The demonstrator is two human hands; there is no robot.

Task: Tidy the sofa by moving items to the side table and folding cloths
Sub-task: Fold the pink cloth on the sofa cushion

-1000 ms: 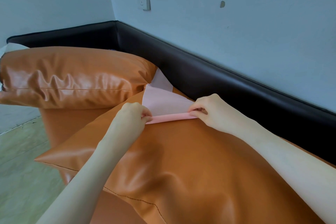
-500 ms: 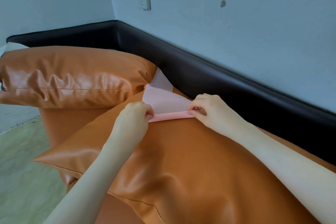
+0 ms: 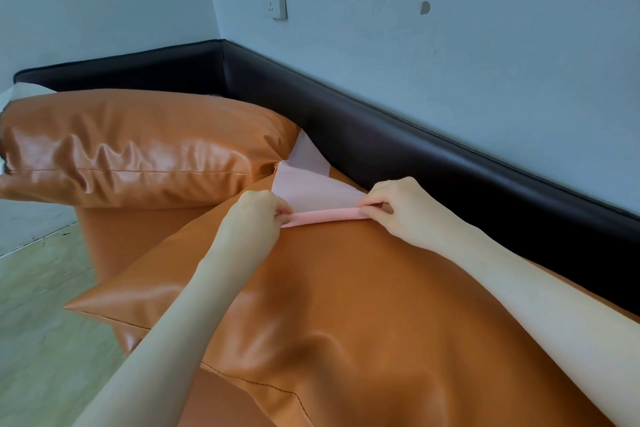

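Pink cloth (image 3: 318,189) lies on the big orange leather cushion (image 3: 363,305) of the sofa, at the far end of this cushion, close to the black backrest (image 3: 433,163). Its near edge is rolled or folded into a narrow pink band, and I hold this band at both ends. My left hand (image 3: 258,215) pinches the left end, with the fingers (image 3: 282,210) curled around it and the thumb hidden under them. My right hand (image 3: 398,208) pinches the right end, the fingers bent and closed on the fold, with the knuckles up. The band is stretched straight between my two hands and it touches the cushion surface. Behind the band the rest of the cloth goes up as a paler pink sheet toward the corner of the sofa, where a small part of it goes under a second orange cushion (image 3: 138,149). This second cushion lies across the left end of the sofa, just beside the cloth. On the wall (image 3: 485,45) above the backrest there is a white socket (image 3: 276,2). At the left, past the sofa edge, I see a pale green floor (image 3: 38,322).
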